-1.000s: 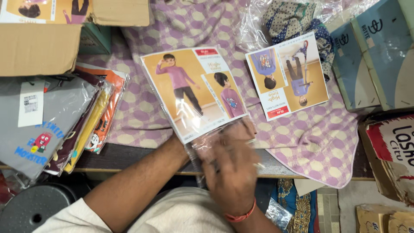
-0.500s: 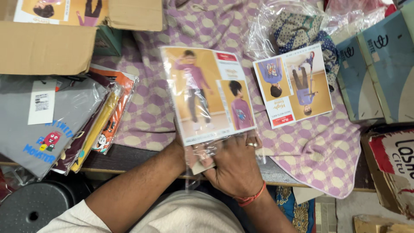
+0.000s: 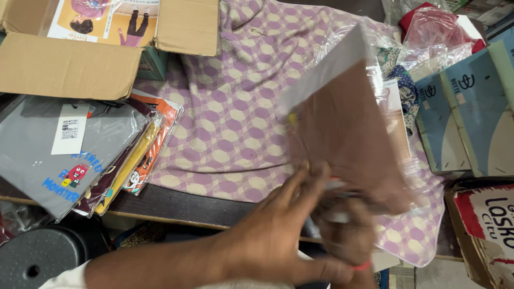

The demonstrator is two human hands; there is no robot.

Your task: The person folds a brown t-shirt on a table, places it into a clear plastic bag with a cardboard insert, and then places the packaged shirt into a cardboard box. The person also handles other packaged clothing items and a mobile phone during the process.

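Both my hands grip the lower edge of a clear plastic garment packet [image 3: 348,134]. It is tipped up off the purple checked cloth [image 3: 235,107], its plain brown card back faces me, and it is blurred. My left hand [image 3: 276,233] reaches in from the lower left and closes on the packet's bottom left corner. Just right of it, partly behind it, my right hand [image 3: 345,230], with a red band at the wrist, holds the bottom edge. A second picture packet [image 3: 397,115] on the cloth is mostly hidden behind the held one.
An open cardboard box [image 3: 69,64] with a picture card inside sits at top left. Below it lies a stack of bagged clothes [image 3: 64,155]. Blue boxes [image 3: 460,118] and bagged fabric [image 3: 428,27] crowd the right. A printed carton [image 3: 487,225] and a black stool [image 3: 37,257] sit low.
The packet, held picture side up before, has been raised and turned over, so its brown back now faces me. It has shifted right and covers the second packet.
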